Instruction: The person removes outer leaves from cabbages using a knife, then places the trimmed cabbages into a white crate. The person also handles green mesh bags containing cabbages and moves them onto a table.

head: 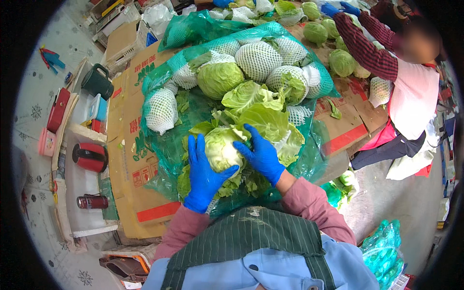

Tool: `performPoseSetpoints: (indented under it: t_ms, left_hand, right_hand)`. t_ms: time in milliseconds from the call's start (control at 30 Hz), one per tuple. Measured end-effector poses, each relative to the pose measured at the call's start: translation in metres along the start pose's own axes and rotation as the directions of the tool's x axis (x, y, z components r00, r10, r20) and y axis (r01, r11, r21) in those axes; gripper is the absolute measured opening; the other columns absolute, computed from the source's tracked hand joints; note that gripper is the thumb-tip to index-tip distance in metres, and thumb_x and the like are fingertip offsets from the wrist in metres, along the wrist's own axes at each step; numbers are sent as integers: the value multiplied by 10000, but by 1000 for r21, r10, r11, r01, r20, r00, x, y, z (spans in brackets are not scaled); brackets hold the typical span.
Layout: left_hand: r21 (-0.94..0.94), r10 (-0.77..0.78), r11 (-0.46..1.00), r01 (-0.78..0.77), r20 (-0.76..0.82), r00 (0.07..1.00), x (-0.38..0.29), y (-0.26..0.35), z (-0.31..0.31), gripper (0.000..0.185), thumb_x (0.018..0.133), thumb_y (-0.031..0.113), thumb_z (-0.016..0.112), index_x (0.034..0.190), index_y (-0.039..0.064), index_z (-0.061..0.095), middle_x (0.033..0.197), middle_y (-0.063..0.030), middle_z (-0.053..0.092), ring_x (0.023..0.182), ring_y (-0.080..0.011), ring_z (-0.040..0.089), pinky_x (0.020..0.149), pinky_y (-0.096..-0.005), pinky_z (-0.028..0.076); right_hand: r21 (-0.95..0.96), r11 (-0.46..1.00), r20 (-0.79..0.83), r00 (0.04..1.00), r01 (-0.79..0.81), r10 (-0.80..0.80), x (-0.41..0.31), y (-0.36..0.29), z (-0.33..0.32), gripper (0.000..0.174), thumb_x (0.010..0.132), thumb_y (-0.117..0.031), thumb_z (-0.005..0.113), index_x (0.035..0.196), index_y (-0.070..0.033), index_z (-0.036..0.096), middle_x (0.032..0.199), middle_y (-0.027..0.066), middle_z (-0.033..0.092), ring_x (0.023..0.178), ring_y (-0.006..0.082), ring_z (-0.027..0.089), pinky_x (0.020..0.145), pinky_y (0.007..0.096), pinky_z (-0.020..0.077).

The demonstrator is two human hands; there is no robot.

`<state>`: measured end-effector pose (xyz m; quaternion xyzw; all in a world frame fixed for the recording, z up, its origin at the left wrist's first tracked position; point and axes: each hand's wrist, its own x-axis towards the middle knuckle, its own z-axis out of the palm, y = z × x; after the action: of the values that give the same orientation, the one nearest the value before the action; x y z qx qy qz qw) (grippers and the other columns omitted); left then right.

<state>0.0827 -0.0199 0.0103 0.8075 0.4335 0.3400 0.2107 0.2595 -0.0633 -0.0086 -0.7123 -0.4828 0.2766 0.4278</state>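
Observation:
Both my hands wear blue gloves. My left hand (208,174) holds the left and near side of a pale, peeled cabbage head (222,148), its thumb and fingers spread around it. At the cabbage's right side is my right hand (262,154), thumb and forefinger at its outer leaves; its other fingers are partly hidden. Loose green cabbage leaves (268,121) lie beyond and around the head. Farther off, several cabbages in white foam nets (258,61) rest in a green plastic bag (154,81), beside a cabbage with its green side bare (221,79).
Flattened cardboard (127,174) covers the table. A person (413,90) in blue gloves works at the right, near loose cabbages (341,62). On a side shelf at left stand a red kettle (90,157), a dark jug (98,81) and a red flask (92,201).

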Motion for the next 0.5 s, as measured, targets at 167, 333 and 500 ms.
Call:
performPoseSetpoints:
  t_ms: [167, 333, 500]
  left_hand:
    - [152, 11, 988, -4, -46, 999, -8, 1, 4, 1180, 580, 391, 902, 1501, 36, 255, 1504, -293, 242, 1387, -458, 253, 1132, -522, 246]
    - [57, 11, 998, -7, -70, 997, -3, -13, 3, 1134, 591, 362, 909, 1477, 25, 286, 1516, -277, 229, 1393, -446, 254, 1127, -521, 256]
    - [6, 6, 1000, -6, -66, 998, -17, -17, 1, 1102, 602, 332, 912, 1463, 24, 299, 1520, -258, 230, 1395, -435, 258, 1131, -511, 255]
  right_hand:
    - [42, 999, 86, 996, 25, -28, 14, -18, 13, 593, 821, -511, 690, 1257, -120, 602, 1004, 175, 696, 895, 337, 683, 769, 408, 534]
    - [96, 995, 55, 998, -27, 22, 25, -28, 16, 528, 793, -507, 716, 1177, -151, 648, 878, 166, 696, 805, 336, 686, 697, 415, 529]
    - [75, 997, 62, 998, -22, 17, 18, -19, 18, 466, 805, -445, 703, 1166, -154, 650, 861, 176, 689, 792, 346, 683, 680, 416, 526]
